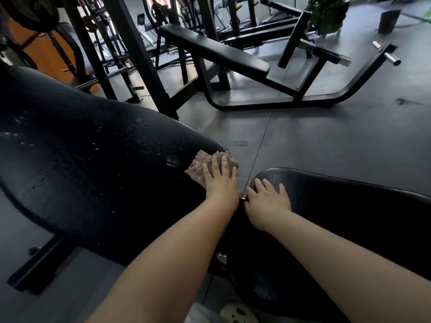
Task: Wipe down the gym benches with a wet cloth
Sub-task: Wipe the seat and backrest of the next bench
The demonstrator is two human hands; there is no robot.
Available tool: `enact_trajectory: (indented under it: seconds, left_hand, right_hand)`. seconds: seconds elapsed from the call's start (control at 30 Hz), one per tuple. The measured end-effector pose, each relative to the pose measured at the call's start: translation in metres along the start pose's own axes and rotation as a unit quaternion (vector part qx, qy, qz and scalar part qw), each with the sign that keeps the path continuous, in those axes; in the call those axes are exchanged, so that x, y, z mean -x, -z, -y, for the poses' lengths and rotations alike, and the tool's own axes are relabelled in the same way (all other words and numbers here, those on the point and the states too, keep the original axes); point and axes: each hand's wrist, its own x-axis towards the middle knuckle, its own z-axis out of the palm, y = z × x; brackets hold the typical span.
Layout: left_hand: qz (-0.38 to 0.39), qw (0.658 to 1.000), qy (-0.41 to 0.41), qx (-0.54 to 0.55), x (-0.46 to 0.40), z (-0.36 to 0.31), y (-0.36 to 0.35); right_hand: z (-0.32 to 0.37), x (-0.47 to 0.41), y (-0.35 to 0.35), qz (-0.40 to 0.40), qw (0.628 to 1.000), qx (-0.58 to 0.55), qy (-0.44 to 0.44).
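We press the cloth (211,166) flat with our left hand (218,181), fingers straight and spread over it, at the near-right end of the long back pad (93,164). This open, flat hold seems best for wiping, because the whole palm pushes the wet cloth on the vinyl and does not bunch it. The cloth lies at the very edge of the back pad, partly over the gap beside it. Many water drops shine on the back pad to the left of the cloth, so we judge this surface is wet but not yet fully wiped.

Our right hand (268,201) holds nothing; it rests open on the rounded end of the seat pad (349,217), just right of the back pad, probably to steady us while we lean forward.

Between the two pads is a narrow gap with a metal bracket, where the cloth could catch. Beyond the back pad, well apart, stands a second bench (214,50) on a curved black frame, and behind it racks and other machines crowd the grey floor (326,141). An upright post (140,54) rises close behind the back pad and may hinder long strokes there.
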Motion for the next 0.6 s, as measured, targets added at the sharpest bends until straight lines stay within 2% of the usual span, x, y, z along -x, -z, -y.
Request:
enact_trajectory:
  seconds: [0.13, 0.27, 0.5, 0.6]
  left_hand:
    - [-0.022, 0.999, -0.005, -0.048, -0.002, 0.004, -0.004]
    - [0.000, 0.998, -0.044, -0.040, 0.015, 0.012, -0.003]
    - [0.003, 0.996, -0.083, -0.032, 0.097, 0.036, -0.015]
    - [-0.060, 0.989, -0.137, -0.021, 0.136, 0.058, -0.037]
  right_hand:
    - [0.000, 0.008, -0.003, 0.018, 1.000, 0.007, -0.013]
    - [0.001, 0.011, -0.003, 0.017, 1.000, 0.012, -0.020]
    - [0.002, 0.016, -0.002, 0.013, 1.000, 0.013, -0.016]
    - [0.001, 0.018, -0.001, 0.009, 1.000, 0.014, -0.011]
